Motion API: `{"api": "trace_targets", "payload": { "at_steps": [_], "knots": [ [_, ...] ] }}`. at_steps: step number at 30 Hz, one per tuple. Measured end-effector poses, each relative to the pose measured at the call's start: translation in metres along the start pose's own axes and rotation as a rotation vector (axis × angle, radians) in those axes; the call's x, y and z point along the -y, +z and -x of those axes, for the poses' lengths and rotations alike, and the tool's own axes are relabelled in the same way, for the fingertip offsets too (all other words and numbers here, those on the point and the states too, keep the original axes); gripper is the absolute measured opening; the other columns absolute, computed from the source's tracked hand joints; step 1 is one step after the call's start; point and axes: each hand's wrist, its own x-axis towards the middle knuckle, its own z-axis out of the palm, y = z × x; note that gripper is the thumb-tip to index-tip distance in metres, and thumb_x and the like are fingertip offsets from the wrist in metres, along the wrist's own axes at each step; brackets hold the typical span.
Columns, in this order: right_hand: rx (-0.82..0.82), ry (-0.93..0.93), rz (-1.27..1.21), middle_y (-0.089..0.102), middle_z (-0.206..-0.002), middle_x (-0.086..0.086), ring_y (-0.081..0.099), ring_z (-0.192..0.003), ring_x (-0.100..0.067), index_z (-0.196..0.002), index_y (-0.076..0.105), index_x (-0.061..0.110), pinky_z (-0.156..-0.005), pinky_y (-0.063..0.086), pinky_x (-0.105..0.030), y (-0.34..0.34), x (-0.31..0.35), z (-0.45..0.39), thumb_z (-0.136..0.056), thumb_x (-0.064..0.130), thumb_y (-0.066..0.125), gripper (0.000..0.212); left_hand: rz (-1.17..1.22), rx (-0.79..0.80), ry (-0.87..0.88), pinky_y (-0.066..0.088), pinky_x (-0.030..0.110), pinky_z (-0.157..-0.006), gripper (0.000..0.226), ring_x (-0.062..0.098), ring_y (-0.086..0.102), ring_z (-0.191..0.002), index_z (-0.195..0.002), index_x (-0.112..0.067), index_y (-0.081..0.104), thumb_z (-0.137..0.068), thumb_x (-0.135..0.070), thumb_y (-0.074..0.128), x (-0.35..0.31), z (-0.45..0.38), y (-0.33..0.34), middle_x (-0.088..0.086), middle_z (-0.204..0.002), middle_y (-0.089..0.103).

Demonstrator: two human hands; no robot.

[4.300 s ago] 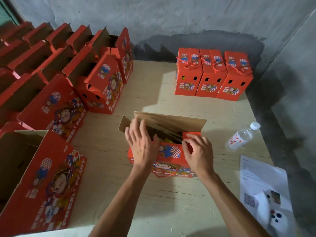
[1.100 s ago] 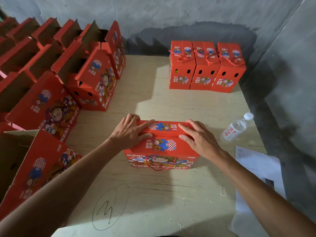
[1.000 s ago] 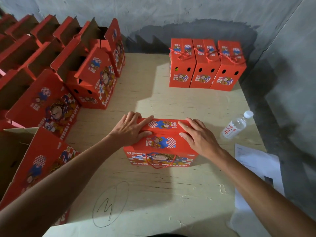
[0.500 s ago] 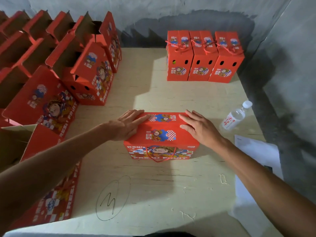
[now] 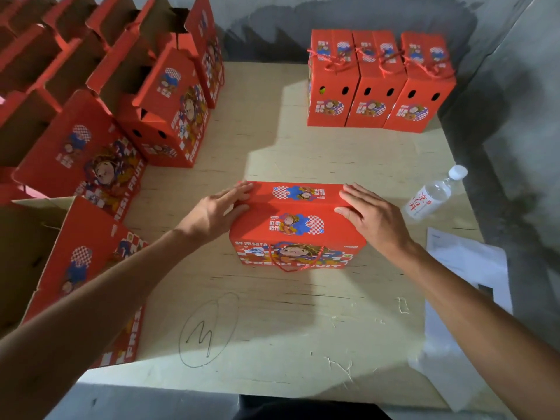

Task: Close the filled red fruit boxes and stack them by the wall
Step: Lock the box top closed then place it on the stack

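A red fruit box [image 5: 295, 225] stands in the middle of the plywood table [image 5: 272, 313], its lid flaps folded down and its red cord handle hanging over the front face. My left hand [image 5: 216, 212] lies flat on the box's left top edge with straight fingers. My right hand [image 5: 368, 215] presses the right top edge the same way. Three closed red boxes [image 5: 377, 83] stand side by side at the back, against the grey wall.
Several open red boxes [image 5: 121, 95] with raised lids line the left side, one [image 5: 60, 268] near the front left corner. A water bottle [image 5: 435, 195] lies on the right, white papers [image 5: 466, 268] near it. A pencilled circle [image 5: 209, 328] marks the table front.
The box's lid flaps, open at first, are folded shut. Both hands stay flat on the top; in the last second the left thumb has come off the box's top.
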Motion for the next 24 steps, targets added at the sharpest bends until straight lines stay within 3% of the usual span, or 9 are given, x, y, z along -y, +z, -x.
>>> {"api": "trace_targets", "payload": {
  "at_steps": [6,10,16,20,22,24],
  "knots": [
    [0.066,-0.115,0.016,0.062,-0.142,-0.011,0.057,-0.135,-0.023,-0.136,0.065,0.004,-0.104,0.055,-0.045,-0.002,-0.01,0.002,-0.099,0.018,0.069,0.04,-0.206,0.057,0.272,0.054,0.05,-0.104,0.032,0.038,0.055,-0.134,-0.128,0.015,0.061,-0.096,0.008,0.063,0.008,0.002,-0.009,0.025,-0.145,0.055],
    [-0.084,-0.146,0.082,0.07,-0.128,-0.014,0.067,-0.121,-0.027,-0.122,0.073,-0.001,-0.095,0.06,-0.045,0.001,-0.006,0.006,-0.096,0.013,0.073,0.03,-0.233,0.043,0.189,0.057,0.051,-0.098,0.036,0.037,0.059,-0.13,-0.133,0.01,0.059,-0.098,0.006,0.061,-0.001,0.001,-0.01,0.023,-0.143,0.058],
    [-0.169,-0.133,0.167,0.075,-0.115,-0.016,0.074,-0.107,-0.028,-0.109,0.078,-0.002,-0.088,0.062,-0.043,0.001,0.003,0.006,-0.093,0.015,0.077,0.024,-0.355,-0.03,0.044,0.063,0.056,-0.077,0.022,0.045,0.073,-0.101,-0.106,0.01,0.073,-0.084,0.011,0.073,-0.034,-0.001,-0.004,0.029,-0.116,0.071],
    [-0.002,0.013,0.311,0.078,-0.093,-0.015,0.077,-0.086,-0.031,-0.085,0.077,0.001,-0.068,0.061,-0.038,-0.009,0.033,-0.015,-0.088,0.039,0.08,0.039,-0.46,0.063,-0.084,0.058,0.051,-0.055,0.01,0.043,0.07,-0.075,-0.089,0.007,0.067,-0.091,-0.003,0.069,-0.066,-0.019,0.0,0.024,-0.089,0.07],
    [0.127,0.106,0.442,0.072,-0.07,-0.011,0.071,-0.064,-0.029,-0.07,0.072,0.005,-0.055,0.048,-0.031,-0.011,0.053,-0.028,-0.086,0.054,0.077,0.052,-0.552,0.129,-0.129,0.055,0.046,-0.052,0.01,0.039,0.069,-0.068,-0.086,0.004,0.068,-0.091,-0.005,0.071,-0.077,-0.027,0.001,0.019,-0.082,0.069],
    [0.189,0.156,0.501,0.062,-0.056,-0.007,0.063,-0.05,-0.026,-0.062,0.067,0.008,-0.052,0.034,-0.026,-0.012,0.068,-0.035,-0.084,0.06,0.075,0.057,-0.635,0.164,-0.153,0.055,0.043,-0.051,0.018,0.036,0.07,-0.066,-0.084,0.001,0.07,-0.091,-0.015,0.076,-0.082,-0.029,0.004,0.016,-0.078,0.068]
  ]
}}
